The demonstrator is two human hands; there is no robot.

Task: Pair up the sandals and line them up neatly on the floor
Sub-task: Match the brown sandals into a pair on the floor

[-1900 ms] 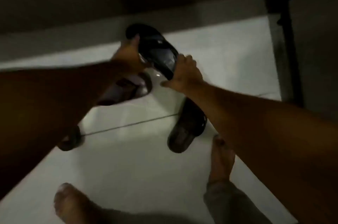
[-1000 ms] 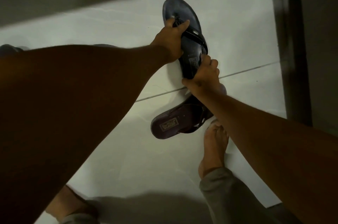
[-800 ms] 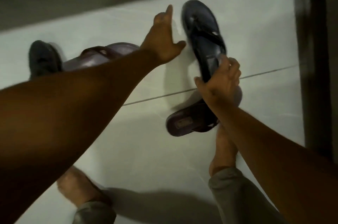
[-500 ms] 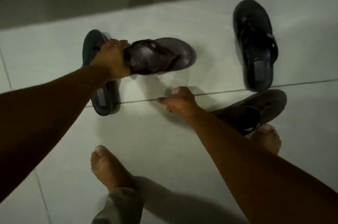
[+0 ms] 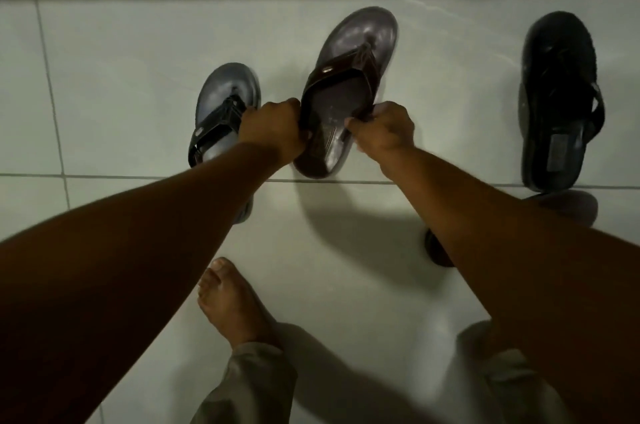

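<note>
Both of your hands have closed on the brown sandal, which lay crosswise in your left hand alone half a second ago and now points toe-first at the wall.

Largest first: the pale tiled floor carries a black sandal well to the right, toe toward the wall, heel at the grout line. A grey-soled sandal lies just left of the brown one, partly under your left arm. Another brown sandal peeks out behind your right arm. Your left hand is curled tight around the brown sandal's heel edge, your right hand pinching the opposite edge. Set the heel on the grout line, squared like the black one; I judge its brown mate belongs beside it.
</note>
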